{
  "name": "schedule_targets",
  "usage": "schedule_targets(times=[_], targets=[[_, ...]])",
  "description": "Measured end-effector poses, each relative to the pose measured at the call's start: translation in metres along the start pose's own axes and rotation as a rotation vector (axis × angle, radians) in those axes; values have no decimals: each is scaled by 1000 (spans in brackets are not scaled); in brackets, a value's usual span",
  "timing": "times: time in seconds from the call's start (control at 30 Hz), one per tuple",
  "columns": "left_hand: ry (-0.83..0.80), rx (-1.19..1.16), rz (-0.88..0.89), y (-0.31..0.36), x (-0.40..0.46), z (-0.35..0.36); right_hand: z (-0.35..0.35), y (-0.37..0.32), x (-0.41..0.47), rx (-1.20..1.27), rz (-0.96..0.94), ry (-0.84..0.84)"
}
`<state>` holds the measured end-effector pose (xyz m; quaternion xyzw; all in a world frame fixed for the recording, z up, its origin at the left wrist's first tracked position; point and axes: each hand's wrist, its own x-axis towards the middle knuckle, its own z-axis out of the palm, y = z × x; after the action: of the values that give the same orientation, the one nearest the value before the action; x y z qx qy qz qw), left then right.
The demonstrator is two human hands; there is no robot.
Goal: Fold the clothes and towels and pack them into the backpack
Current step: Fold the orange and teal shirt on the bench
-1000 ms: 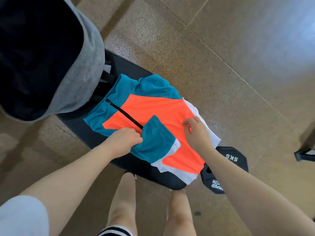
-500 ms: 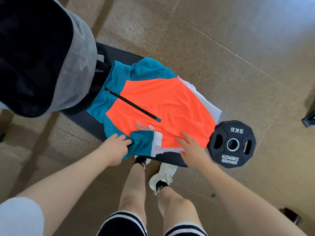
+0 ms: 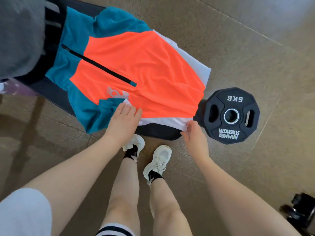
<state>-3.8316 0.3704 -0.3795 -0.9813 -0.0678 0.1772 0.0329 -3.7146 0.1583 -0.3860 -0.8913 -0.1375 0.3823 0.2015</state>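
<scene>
1. Head view, obscured: grey backpack (image 3: 18, 36) at 10 o'clock, cut off by the frame edge, opening unseen. Dark object (image 3: 300, 212) at 4 o'clock, blurred, unidentifiable. The table (image 3: 56, 94), black, is mostly covered.
2. Jersey (image 3: 136, 65): orange front, teal shoulders and sleeve, white hem, black zip; spread flat on the table, centre frame.
3. Left hand (image 3: 123, 120): fingers straight, pressing the teal sleeve at the hem.
4. Right hand (image 3: 194, 135): pinching the white hem corner, beside the 5 kg weight plate (image 3: 230, 114) at 3 o'clock.
</scene>
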Motion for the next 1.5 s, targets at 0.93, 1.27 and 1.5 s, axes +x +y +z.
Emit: schedule_targets(times=[0.93, 1.27, 1.5], targets=[[-12, -327, -95, -39, -5, -17, -44, -47, 40, -64, -304, 227], [-134, -423, -323, -49, 76, 14, -81, -62, 164, -125, 40, 225], [-180, -364, -349, -79, 90, 11, -96, -74, 170, -43, 104, 363]])
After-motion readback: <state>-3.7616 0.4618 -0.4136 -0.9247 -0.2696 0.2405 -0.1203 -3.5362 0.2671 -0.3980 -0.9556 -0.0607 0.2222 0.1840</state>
